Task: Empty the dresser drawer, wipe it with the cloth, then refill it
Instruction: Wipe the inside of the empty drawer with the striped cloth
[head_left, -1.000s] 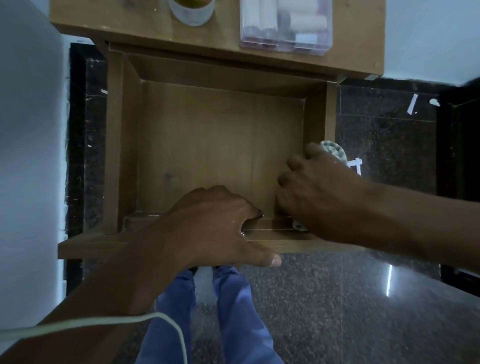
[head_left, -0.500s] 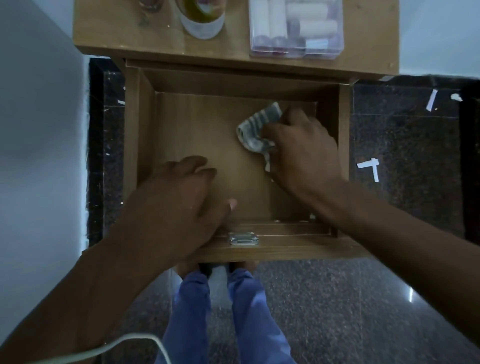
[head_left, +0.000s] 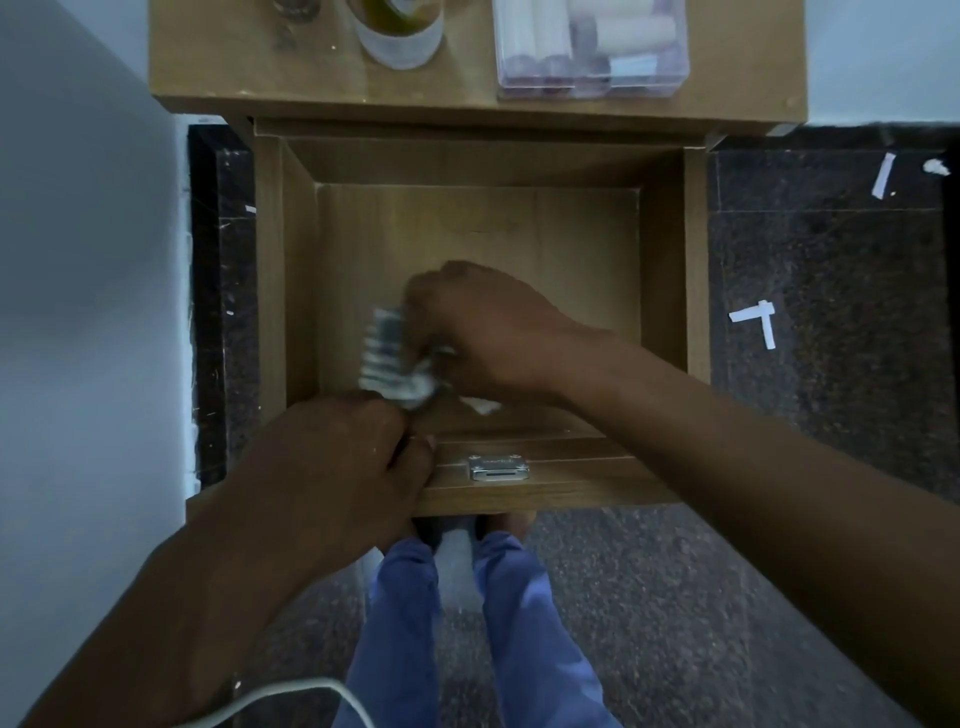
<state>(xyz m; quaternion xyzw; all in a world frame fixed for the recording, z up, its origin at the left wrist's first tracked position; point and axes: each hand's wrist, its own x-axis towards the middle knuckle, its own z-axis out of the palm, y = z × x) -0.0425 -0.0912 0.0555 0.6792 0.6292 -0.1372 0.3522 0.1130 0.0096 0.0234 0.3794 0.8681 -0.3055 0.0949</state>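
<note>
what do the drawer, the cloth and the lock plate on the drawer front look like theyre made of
Drawer: looks like wood-grain laminated board, matte brown, with printed-looking grain streaks; solid wood can't be ruled out.
Cloth: soft woven fabric, grey and white stripes, crumpled in the right hand; motion blur hides the weave.
Lock plate: metal, silvery and shiny, catching light, with small screws at its corners.

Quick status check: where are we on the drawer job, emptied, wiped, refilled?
Emptying looks done: the drawer floor shows bare wood apart from the cloth. Wiping is in hand: the right hand grips the striped cloth near the front of the drawer floor, while the left hand holds the drawer's front edge. Refilling is left: the clear box and the container sit on the dresser top.
</note>
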